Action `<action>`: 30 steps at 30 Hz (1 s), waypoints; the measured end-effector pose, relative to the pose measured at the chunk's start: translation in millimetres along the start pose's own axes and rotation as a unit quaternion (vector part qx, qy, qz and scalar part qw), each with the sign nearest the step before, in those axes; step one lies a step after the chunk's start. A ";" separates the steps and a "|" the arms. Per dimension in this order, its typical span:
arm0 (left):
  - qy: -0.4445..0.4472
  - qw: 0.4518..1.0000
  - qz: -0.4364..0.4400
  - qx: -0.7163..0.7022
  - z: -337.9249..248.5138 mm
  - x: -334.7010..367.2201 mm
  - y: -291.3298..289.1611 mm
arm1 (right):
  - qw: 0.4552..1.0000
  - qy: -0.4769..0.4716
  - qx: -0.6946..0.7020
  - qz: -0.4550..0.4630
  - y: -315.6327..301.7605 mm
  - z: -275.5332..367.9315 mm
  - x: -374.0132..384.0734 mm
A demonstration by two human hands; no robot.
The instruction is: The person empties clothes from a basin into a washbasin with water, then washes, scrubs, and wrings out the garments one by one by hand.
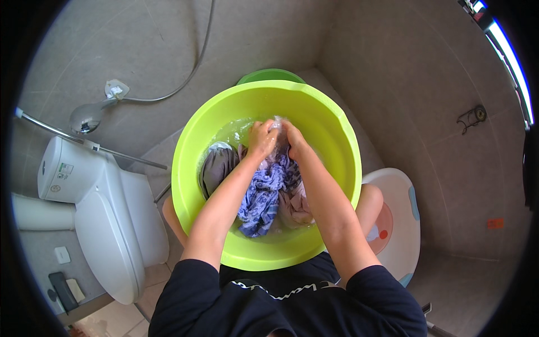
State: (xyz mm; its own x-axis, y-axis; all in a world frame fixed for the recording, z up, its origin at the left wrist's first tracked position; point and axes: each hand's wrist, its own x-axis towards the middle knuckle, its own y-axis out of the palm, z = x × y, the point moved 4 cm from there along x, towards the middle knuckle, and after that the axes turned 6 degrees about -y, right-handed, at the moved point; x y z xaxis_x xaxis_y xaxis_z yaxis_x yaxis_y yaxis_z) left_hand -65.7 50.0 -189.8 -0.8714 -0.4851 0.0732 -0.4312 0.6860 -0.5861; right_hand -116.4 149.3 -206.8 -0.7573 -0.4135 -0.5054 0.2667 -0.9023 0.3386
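Note:
A large lime-green tub (193,123) stands in front of me with soapy water in it. Both my hands are over the far half of the water, close together with fingers bent. My left hand (261,140) and my right hand (293,138) grip a wet, sudsy part of a blue-purple patterned garment (261,188) between them. The rest of that garment trails toward me in the water. Left of it lies a dark grey cloth (218,167), and on the right, partly under my forearm, a dusty-pink cloth (295,206).
A white toilet (109,236) is on the left, below a metal rail (126,155). The shower head (87,117) hangs from a wall holder with its hose. Behind the tub shows a green basin rim (272,74). A white tub (407,224) stands right of my knee.

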 end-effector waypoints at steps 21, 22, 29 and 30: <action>0.041 0.934 -0.133 -0.328 -92.2 -6.8 -77.5 | 0.917 0.055 0.335 0.208 69.4 54.2 -105.3; 0.108 0.961 -0.112 -0.230 -97.0 -13.9 -71.7 | 0.921 0.031 0.336 0.195 63.4 56.3 -91.1; 0.260 0.938 -0.220 -0.055 -121.1 -53.7 -79.6 | 0.938 -0.045 0.244 0.243 47.6 28.3 -35.4; 0.253 0.947 -0.190 -0.059 -122.5 -52.4 -77.3 | 0.943 -0.050 0.236 0.228 46.3 24.4 -31.4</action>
State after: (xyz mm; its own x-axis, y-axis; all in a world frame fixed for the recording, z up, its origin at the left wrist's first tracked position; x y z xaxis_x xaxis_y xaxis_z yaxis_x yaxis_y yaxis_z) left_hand -15.4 88.8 -49.5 -0.6355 -0.4082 0.6554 -0.7337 0.5836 -0.3480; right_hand -94.9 123.5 -155.9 -0.6873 -0.7103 -0.1521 0.3014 -0.4694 0.8300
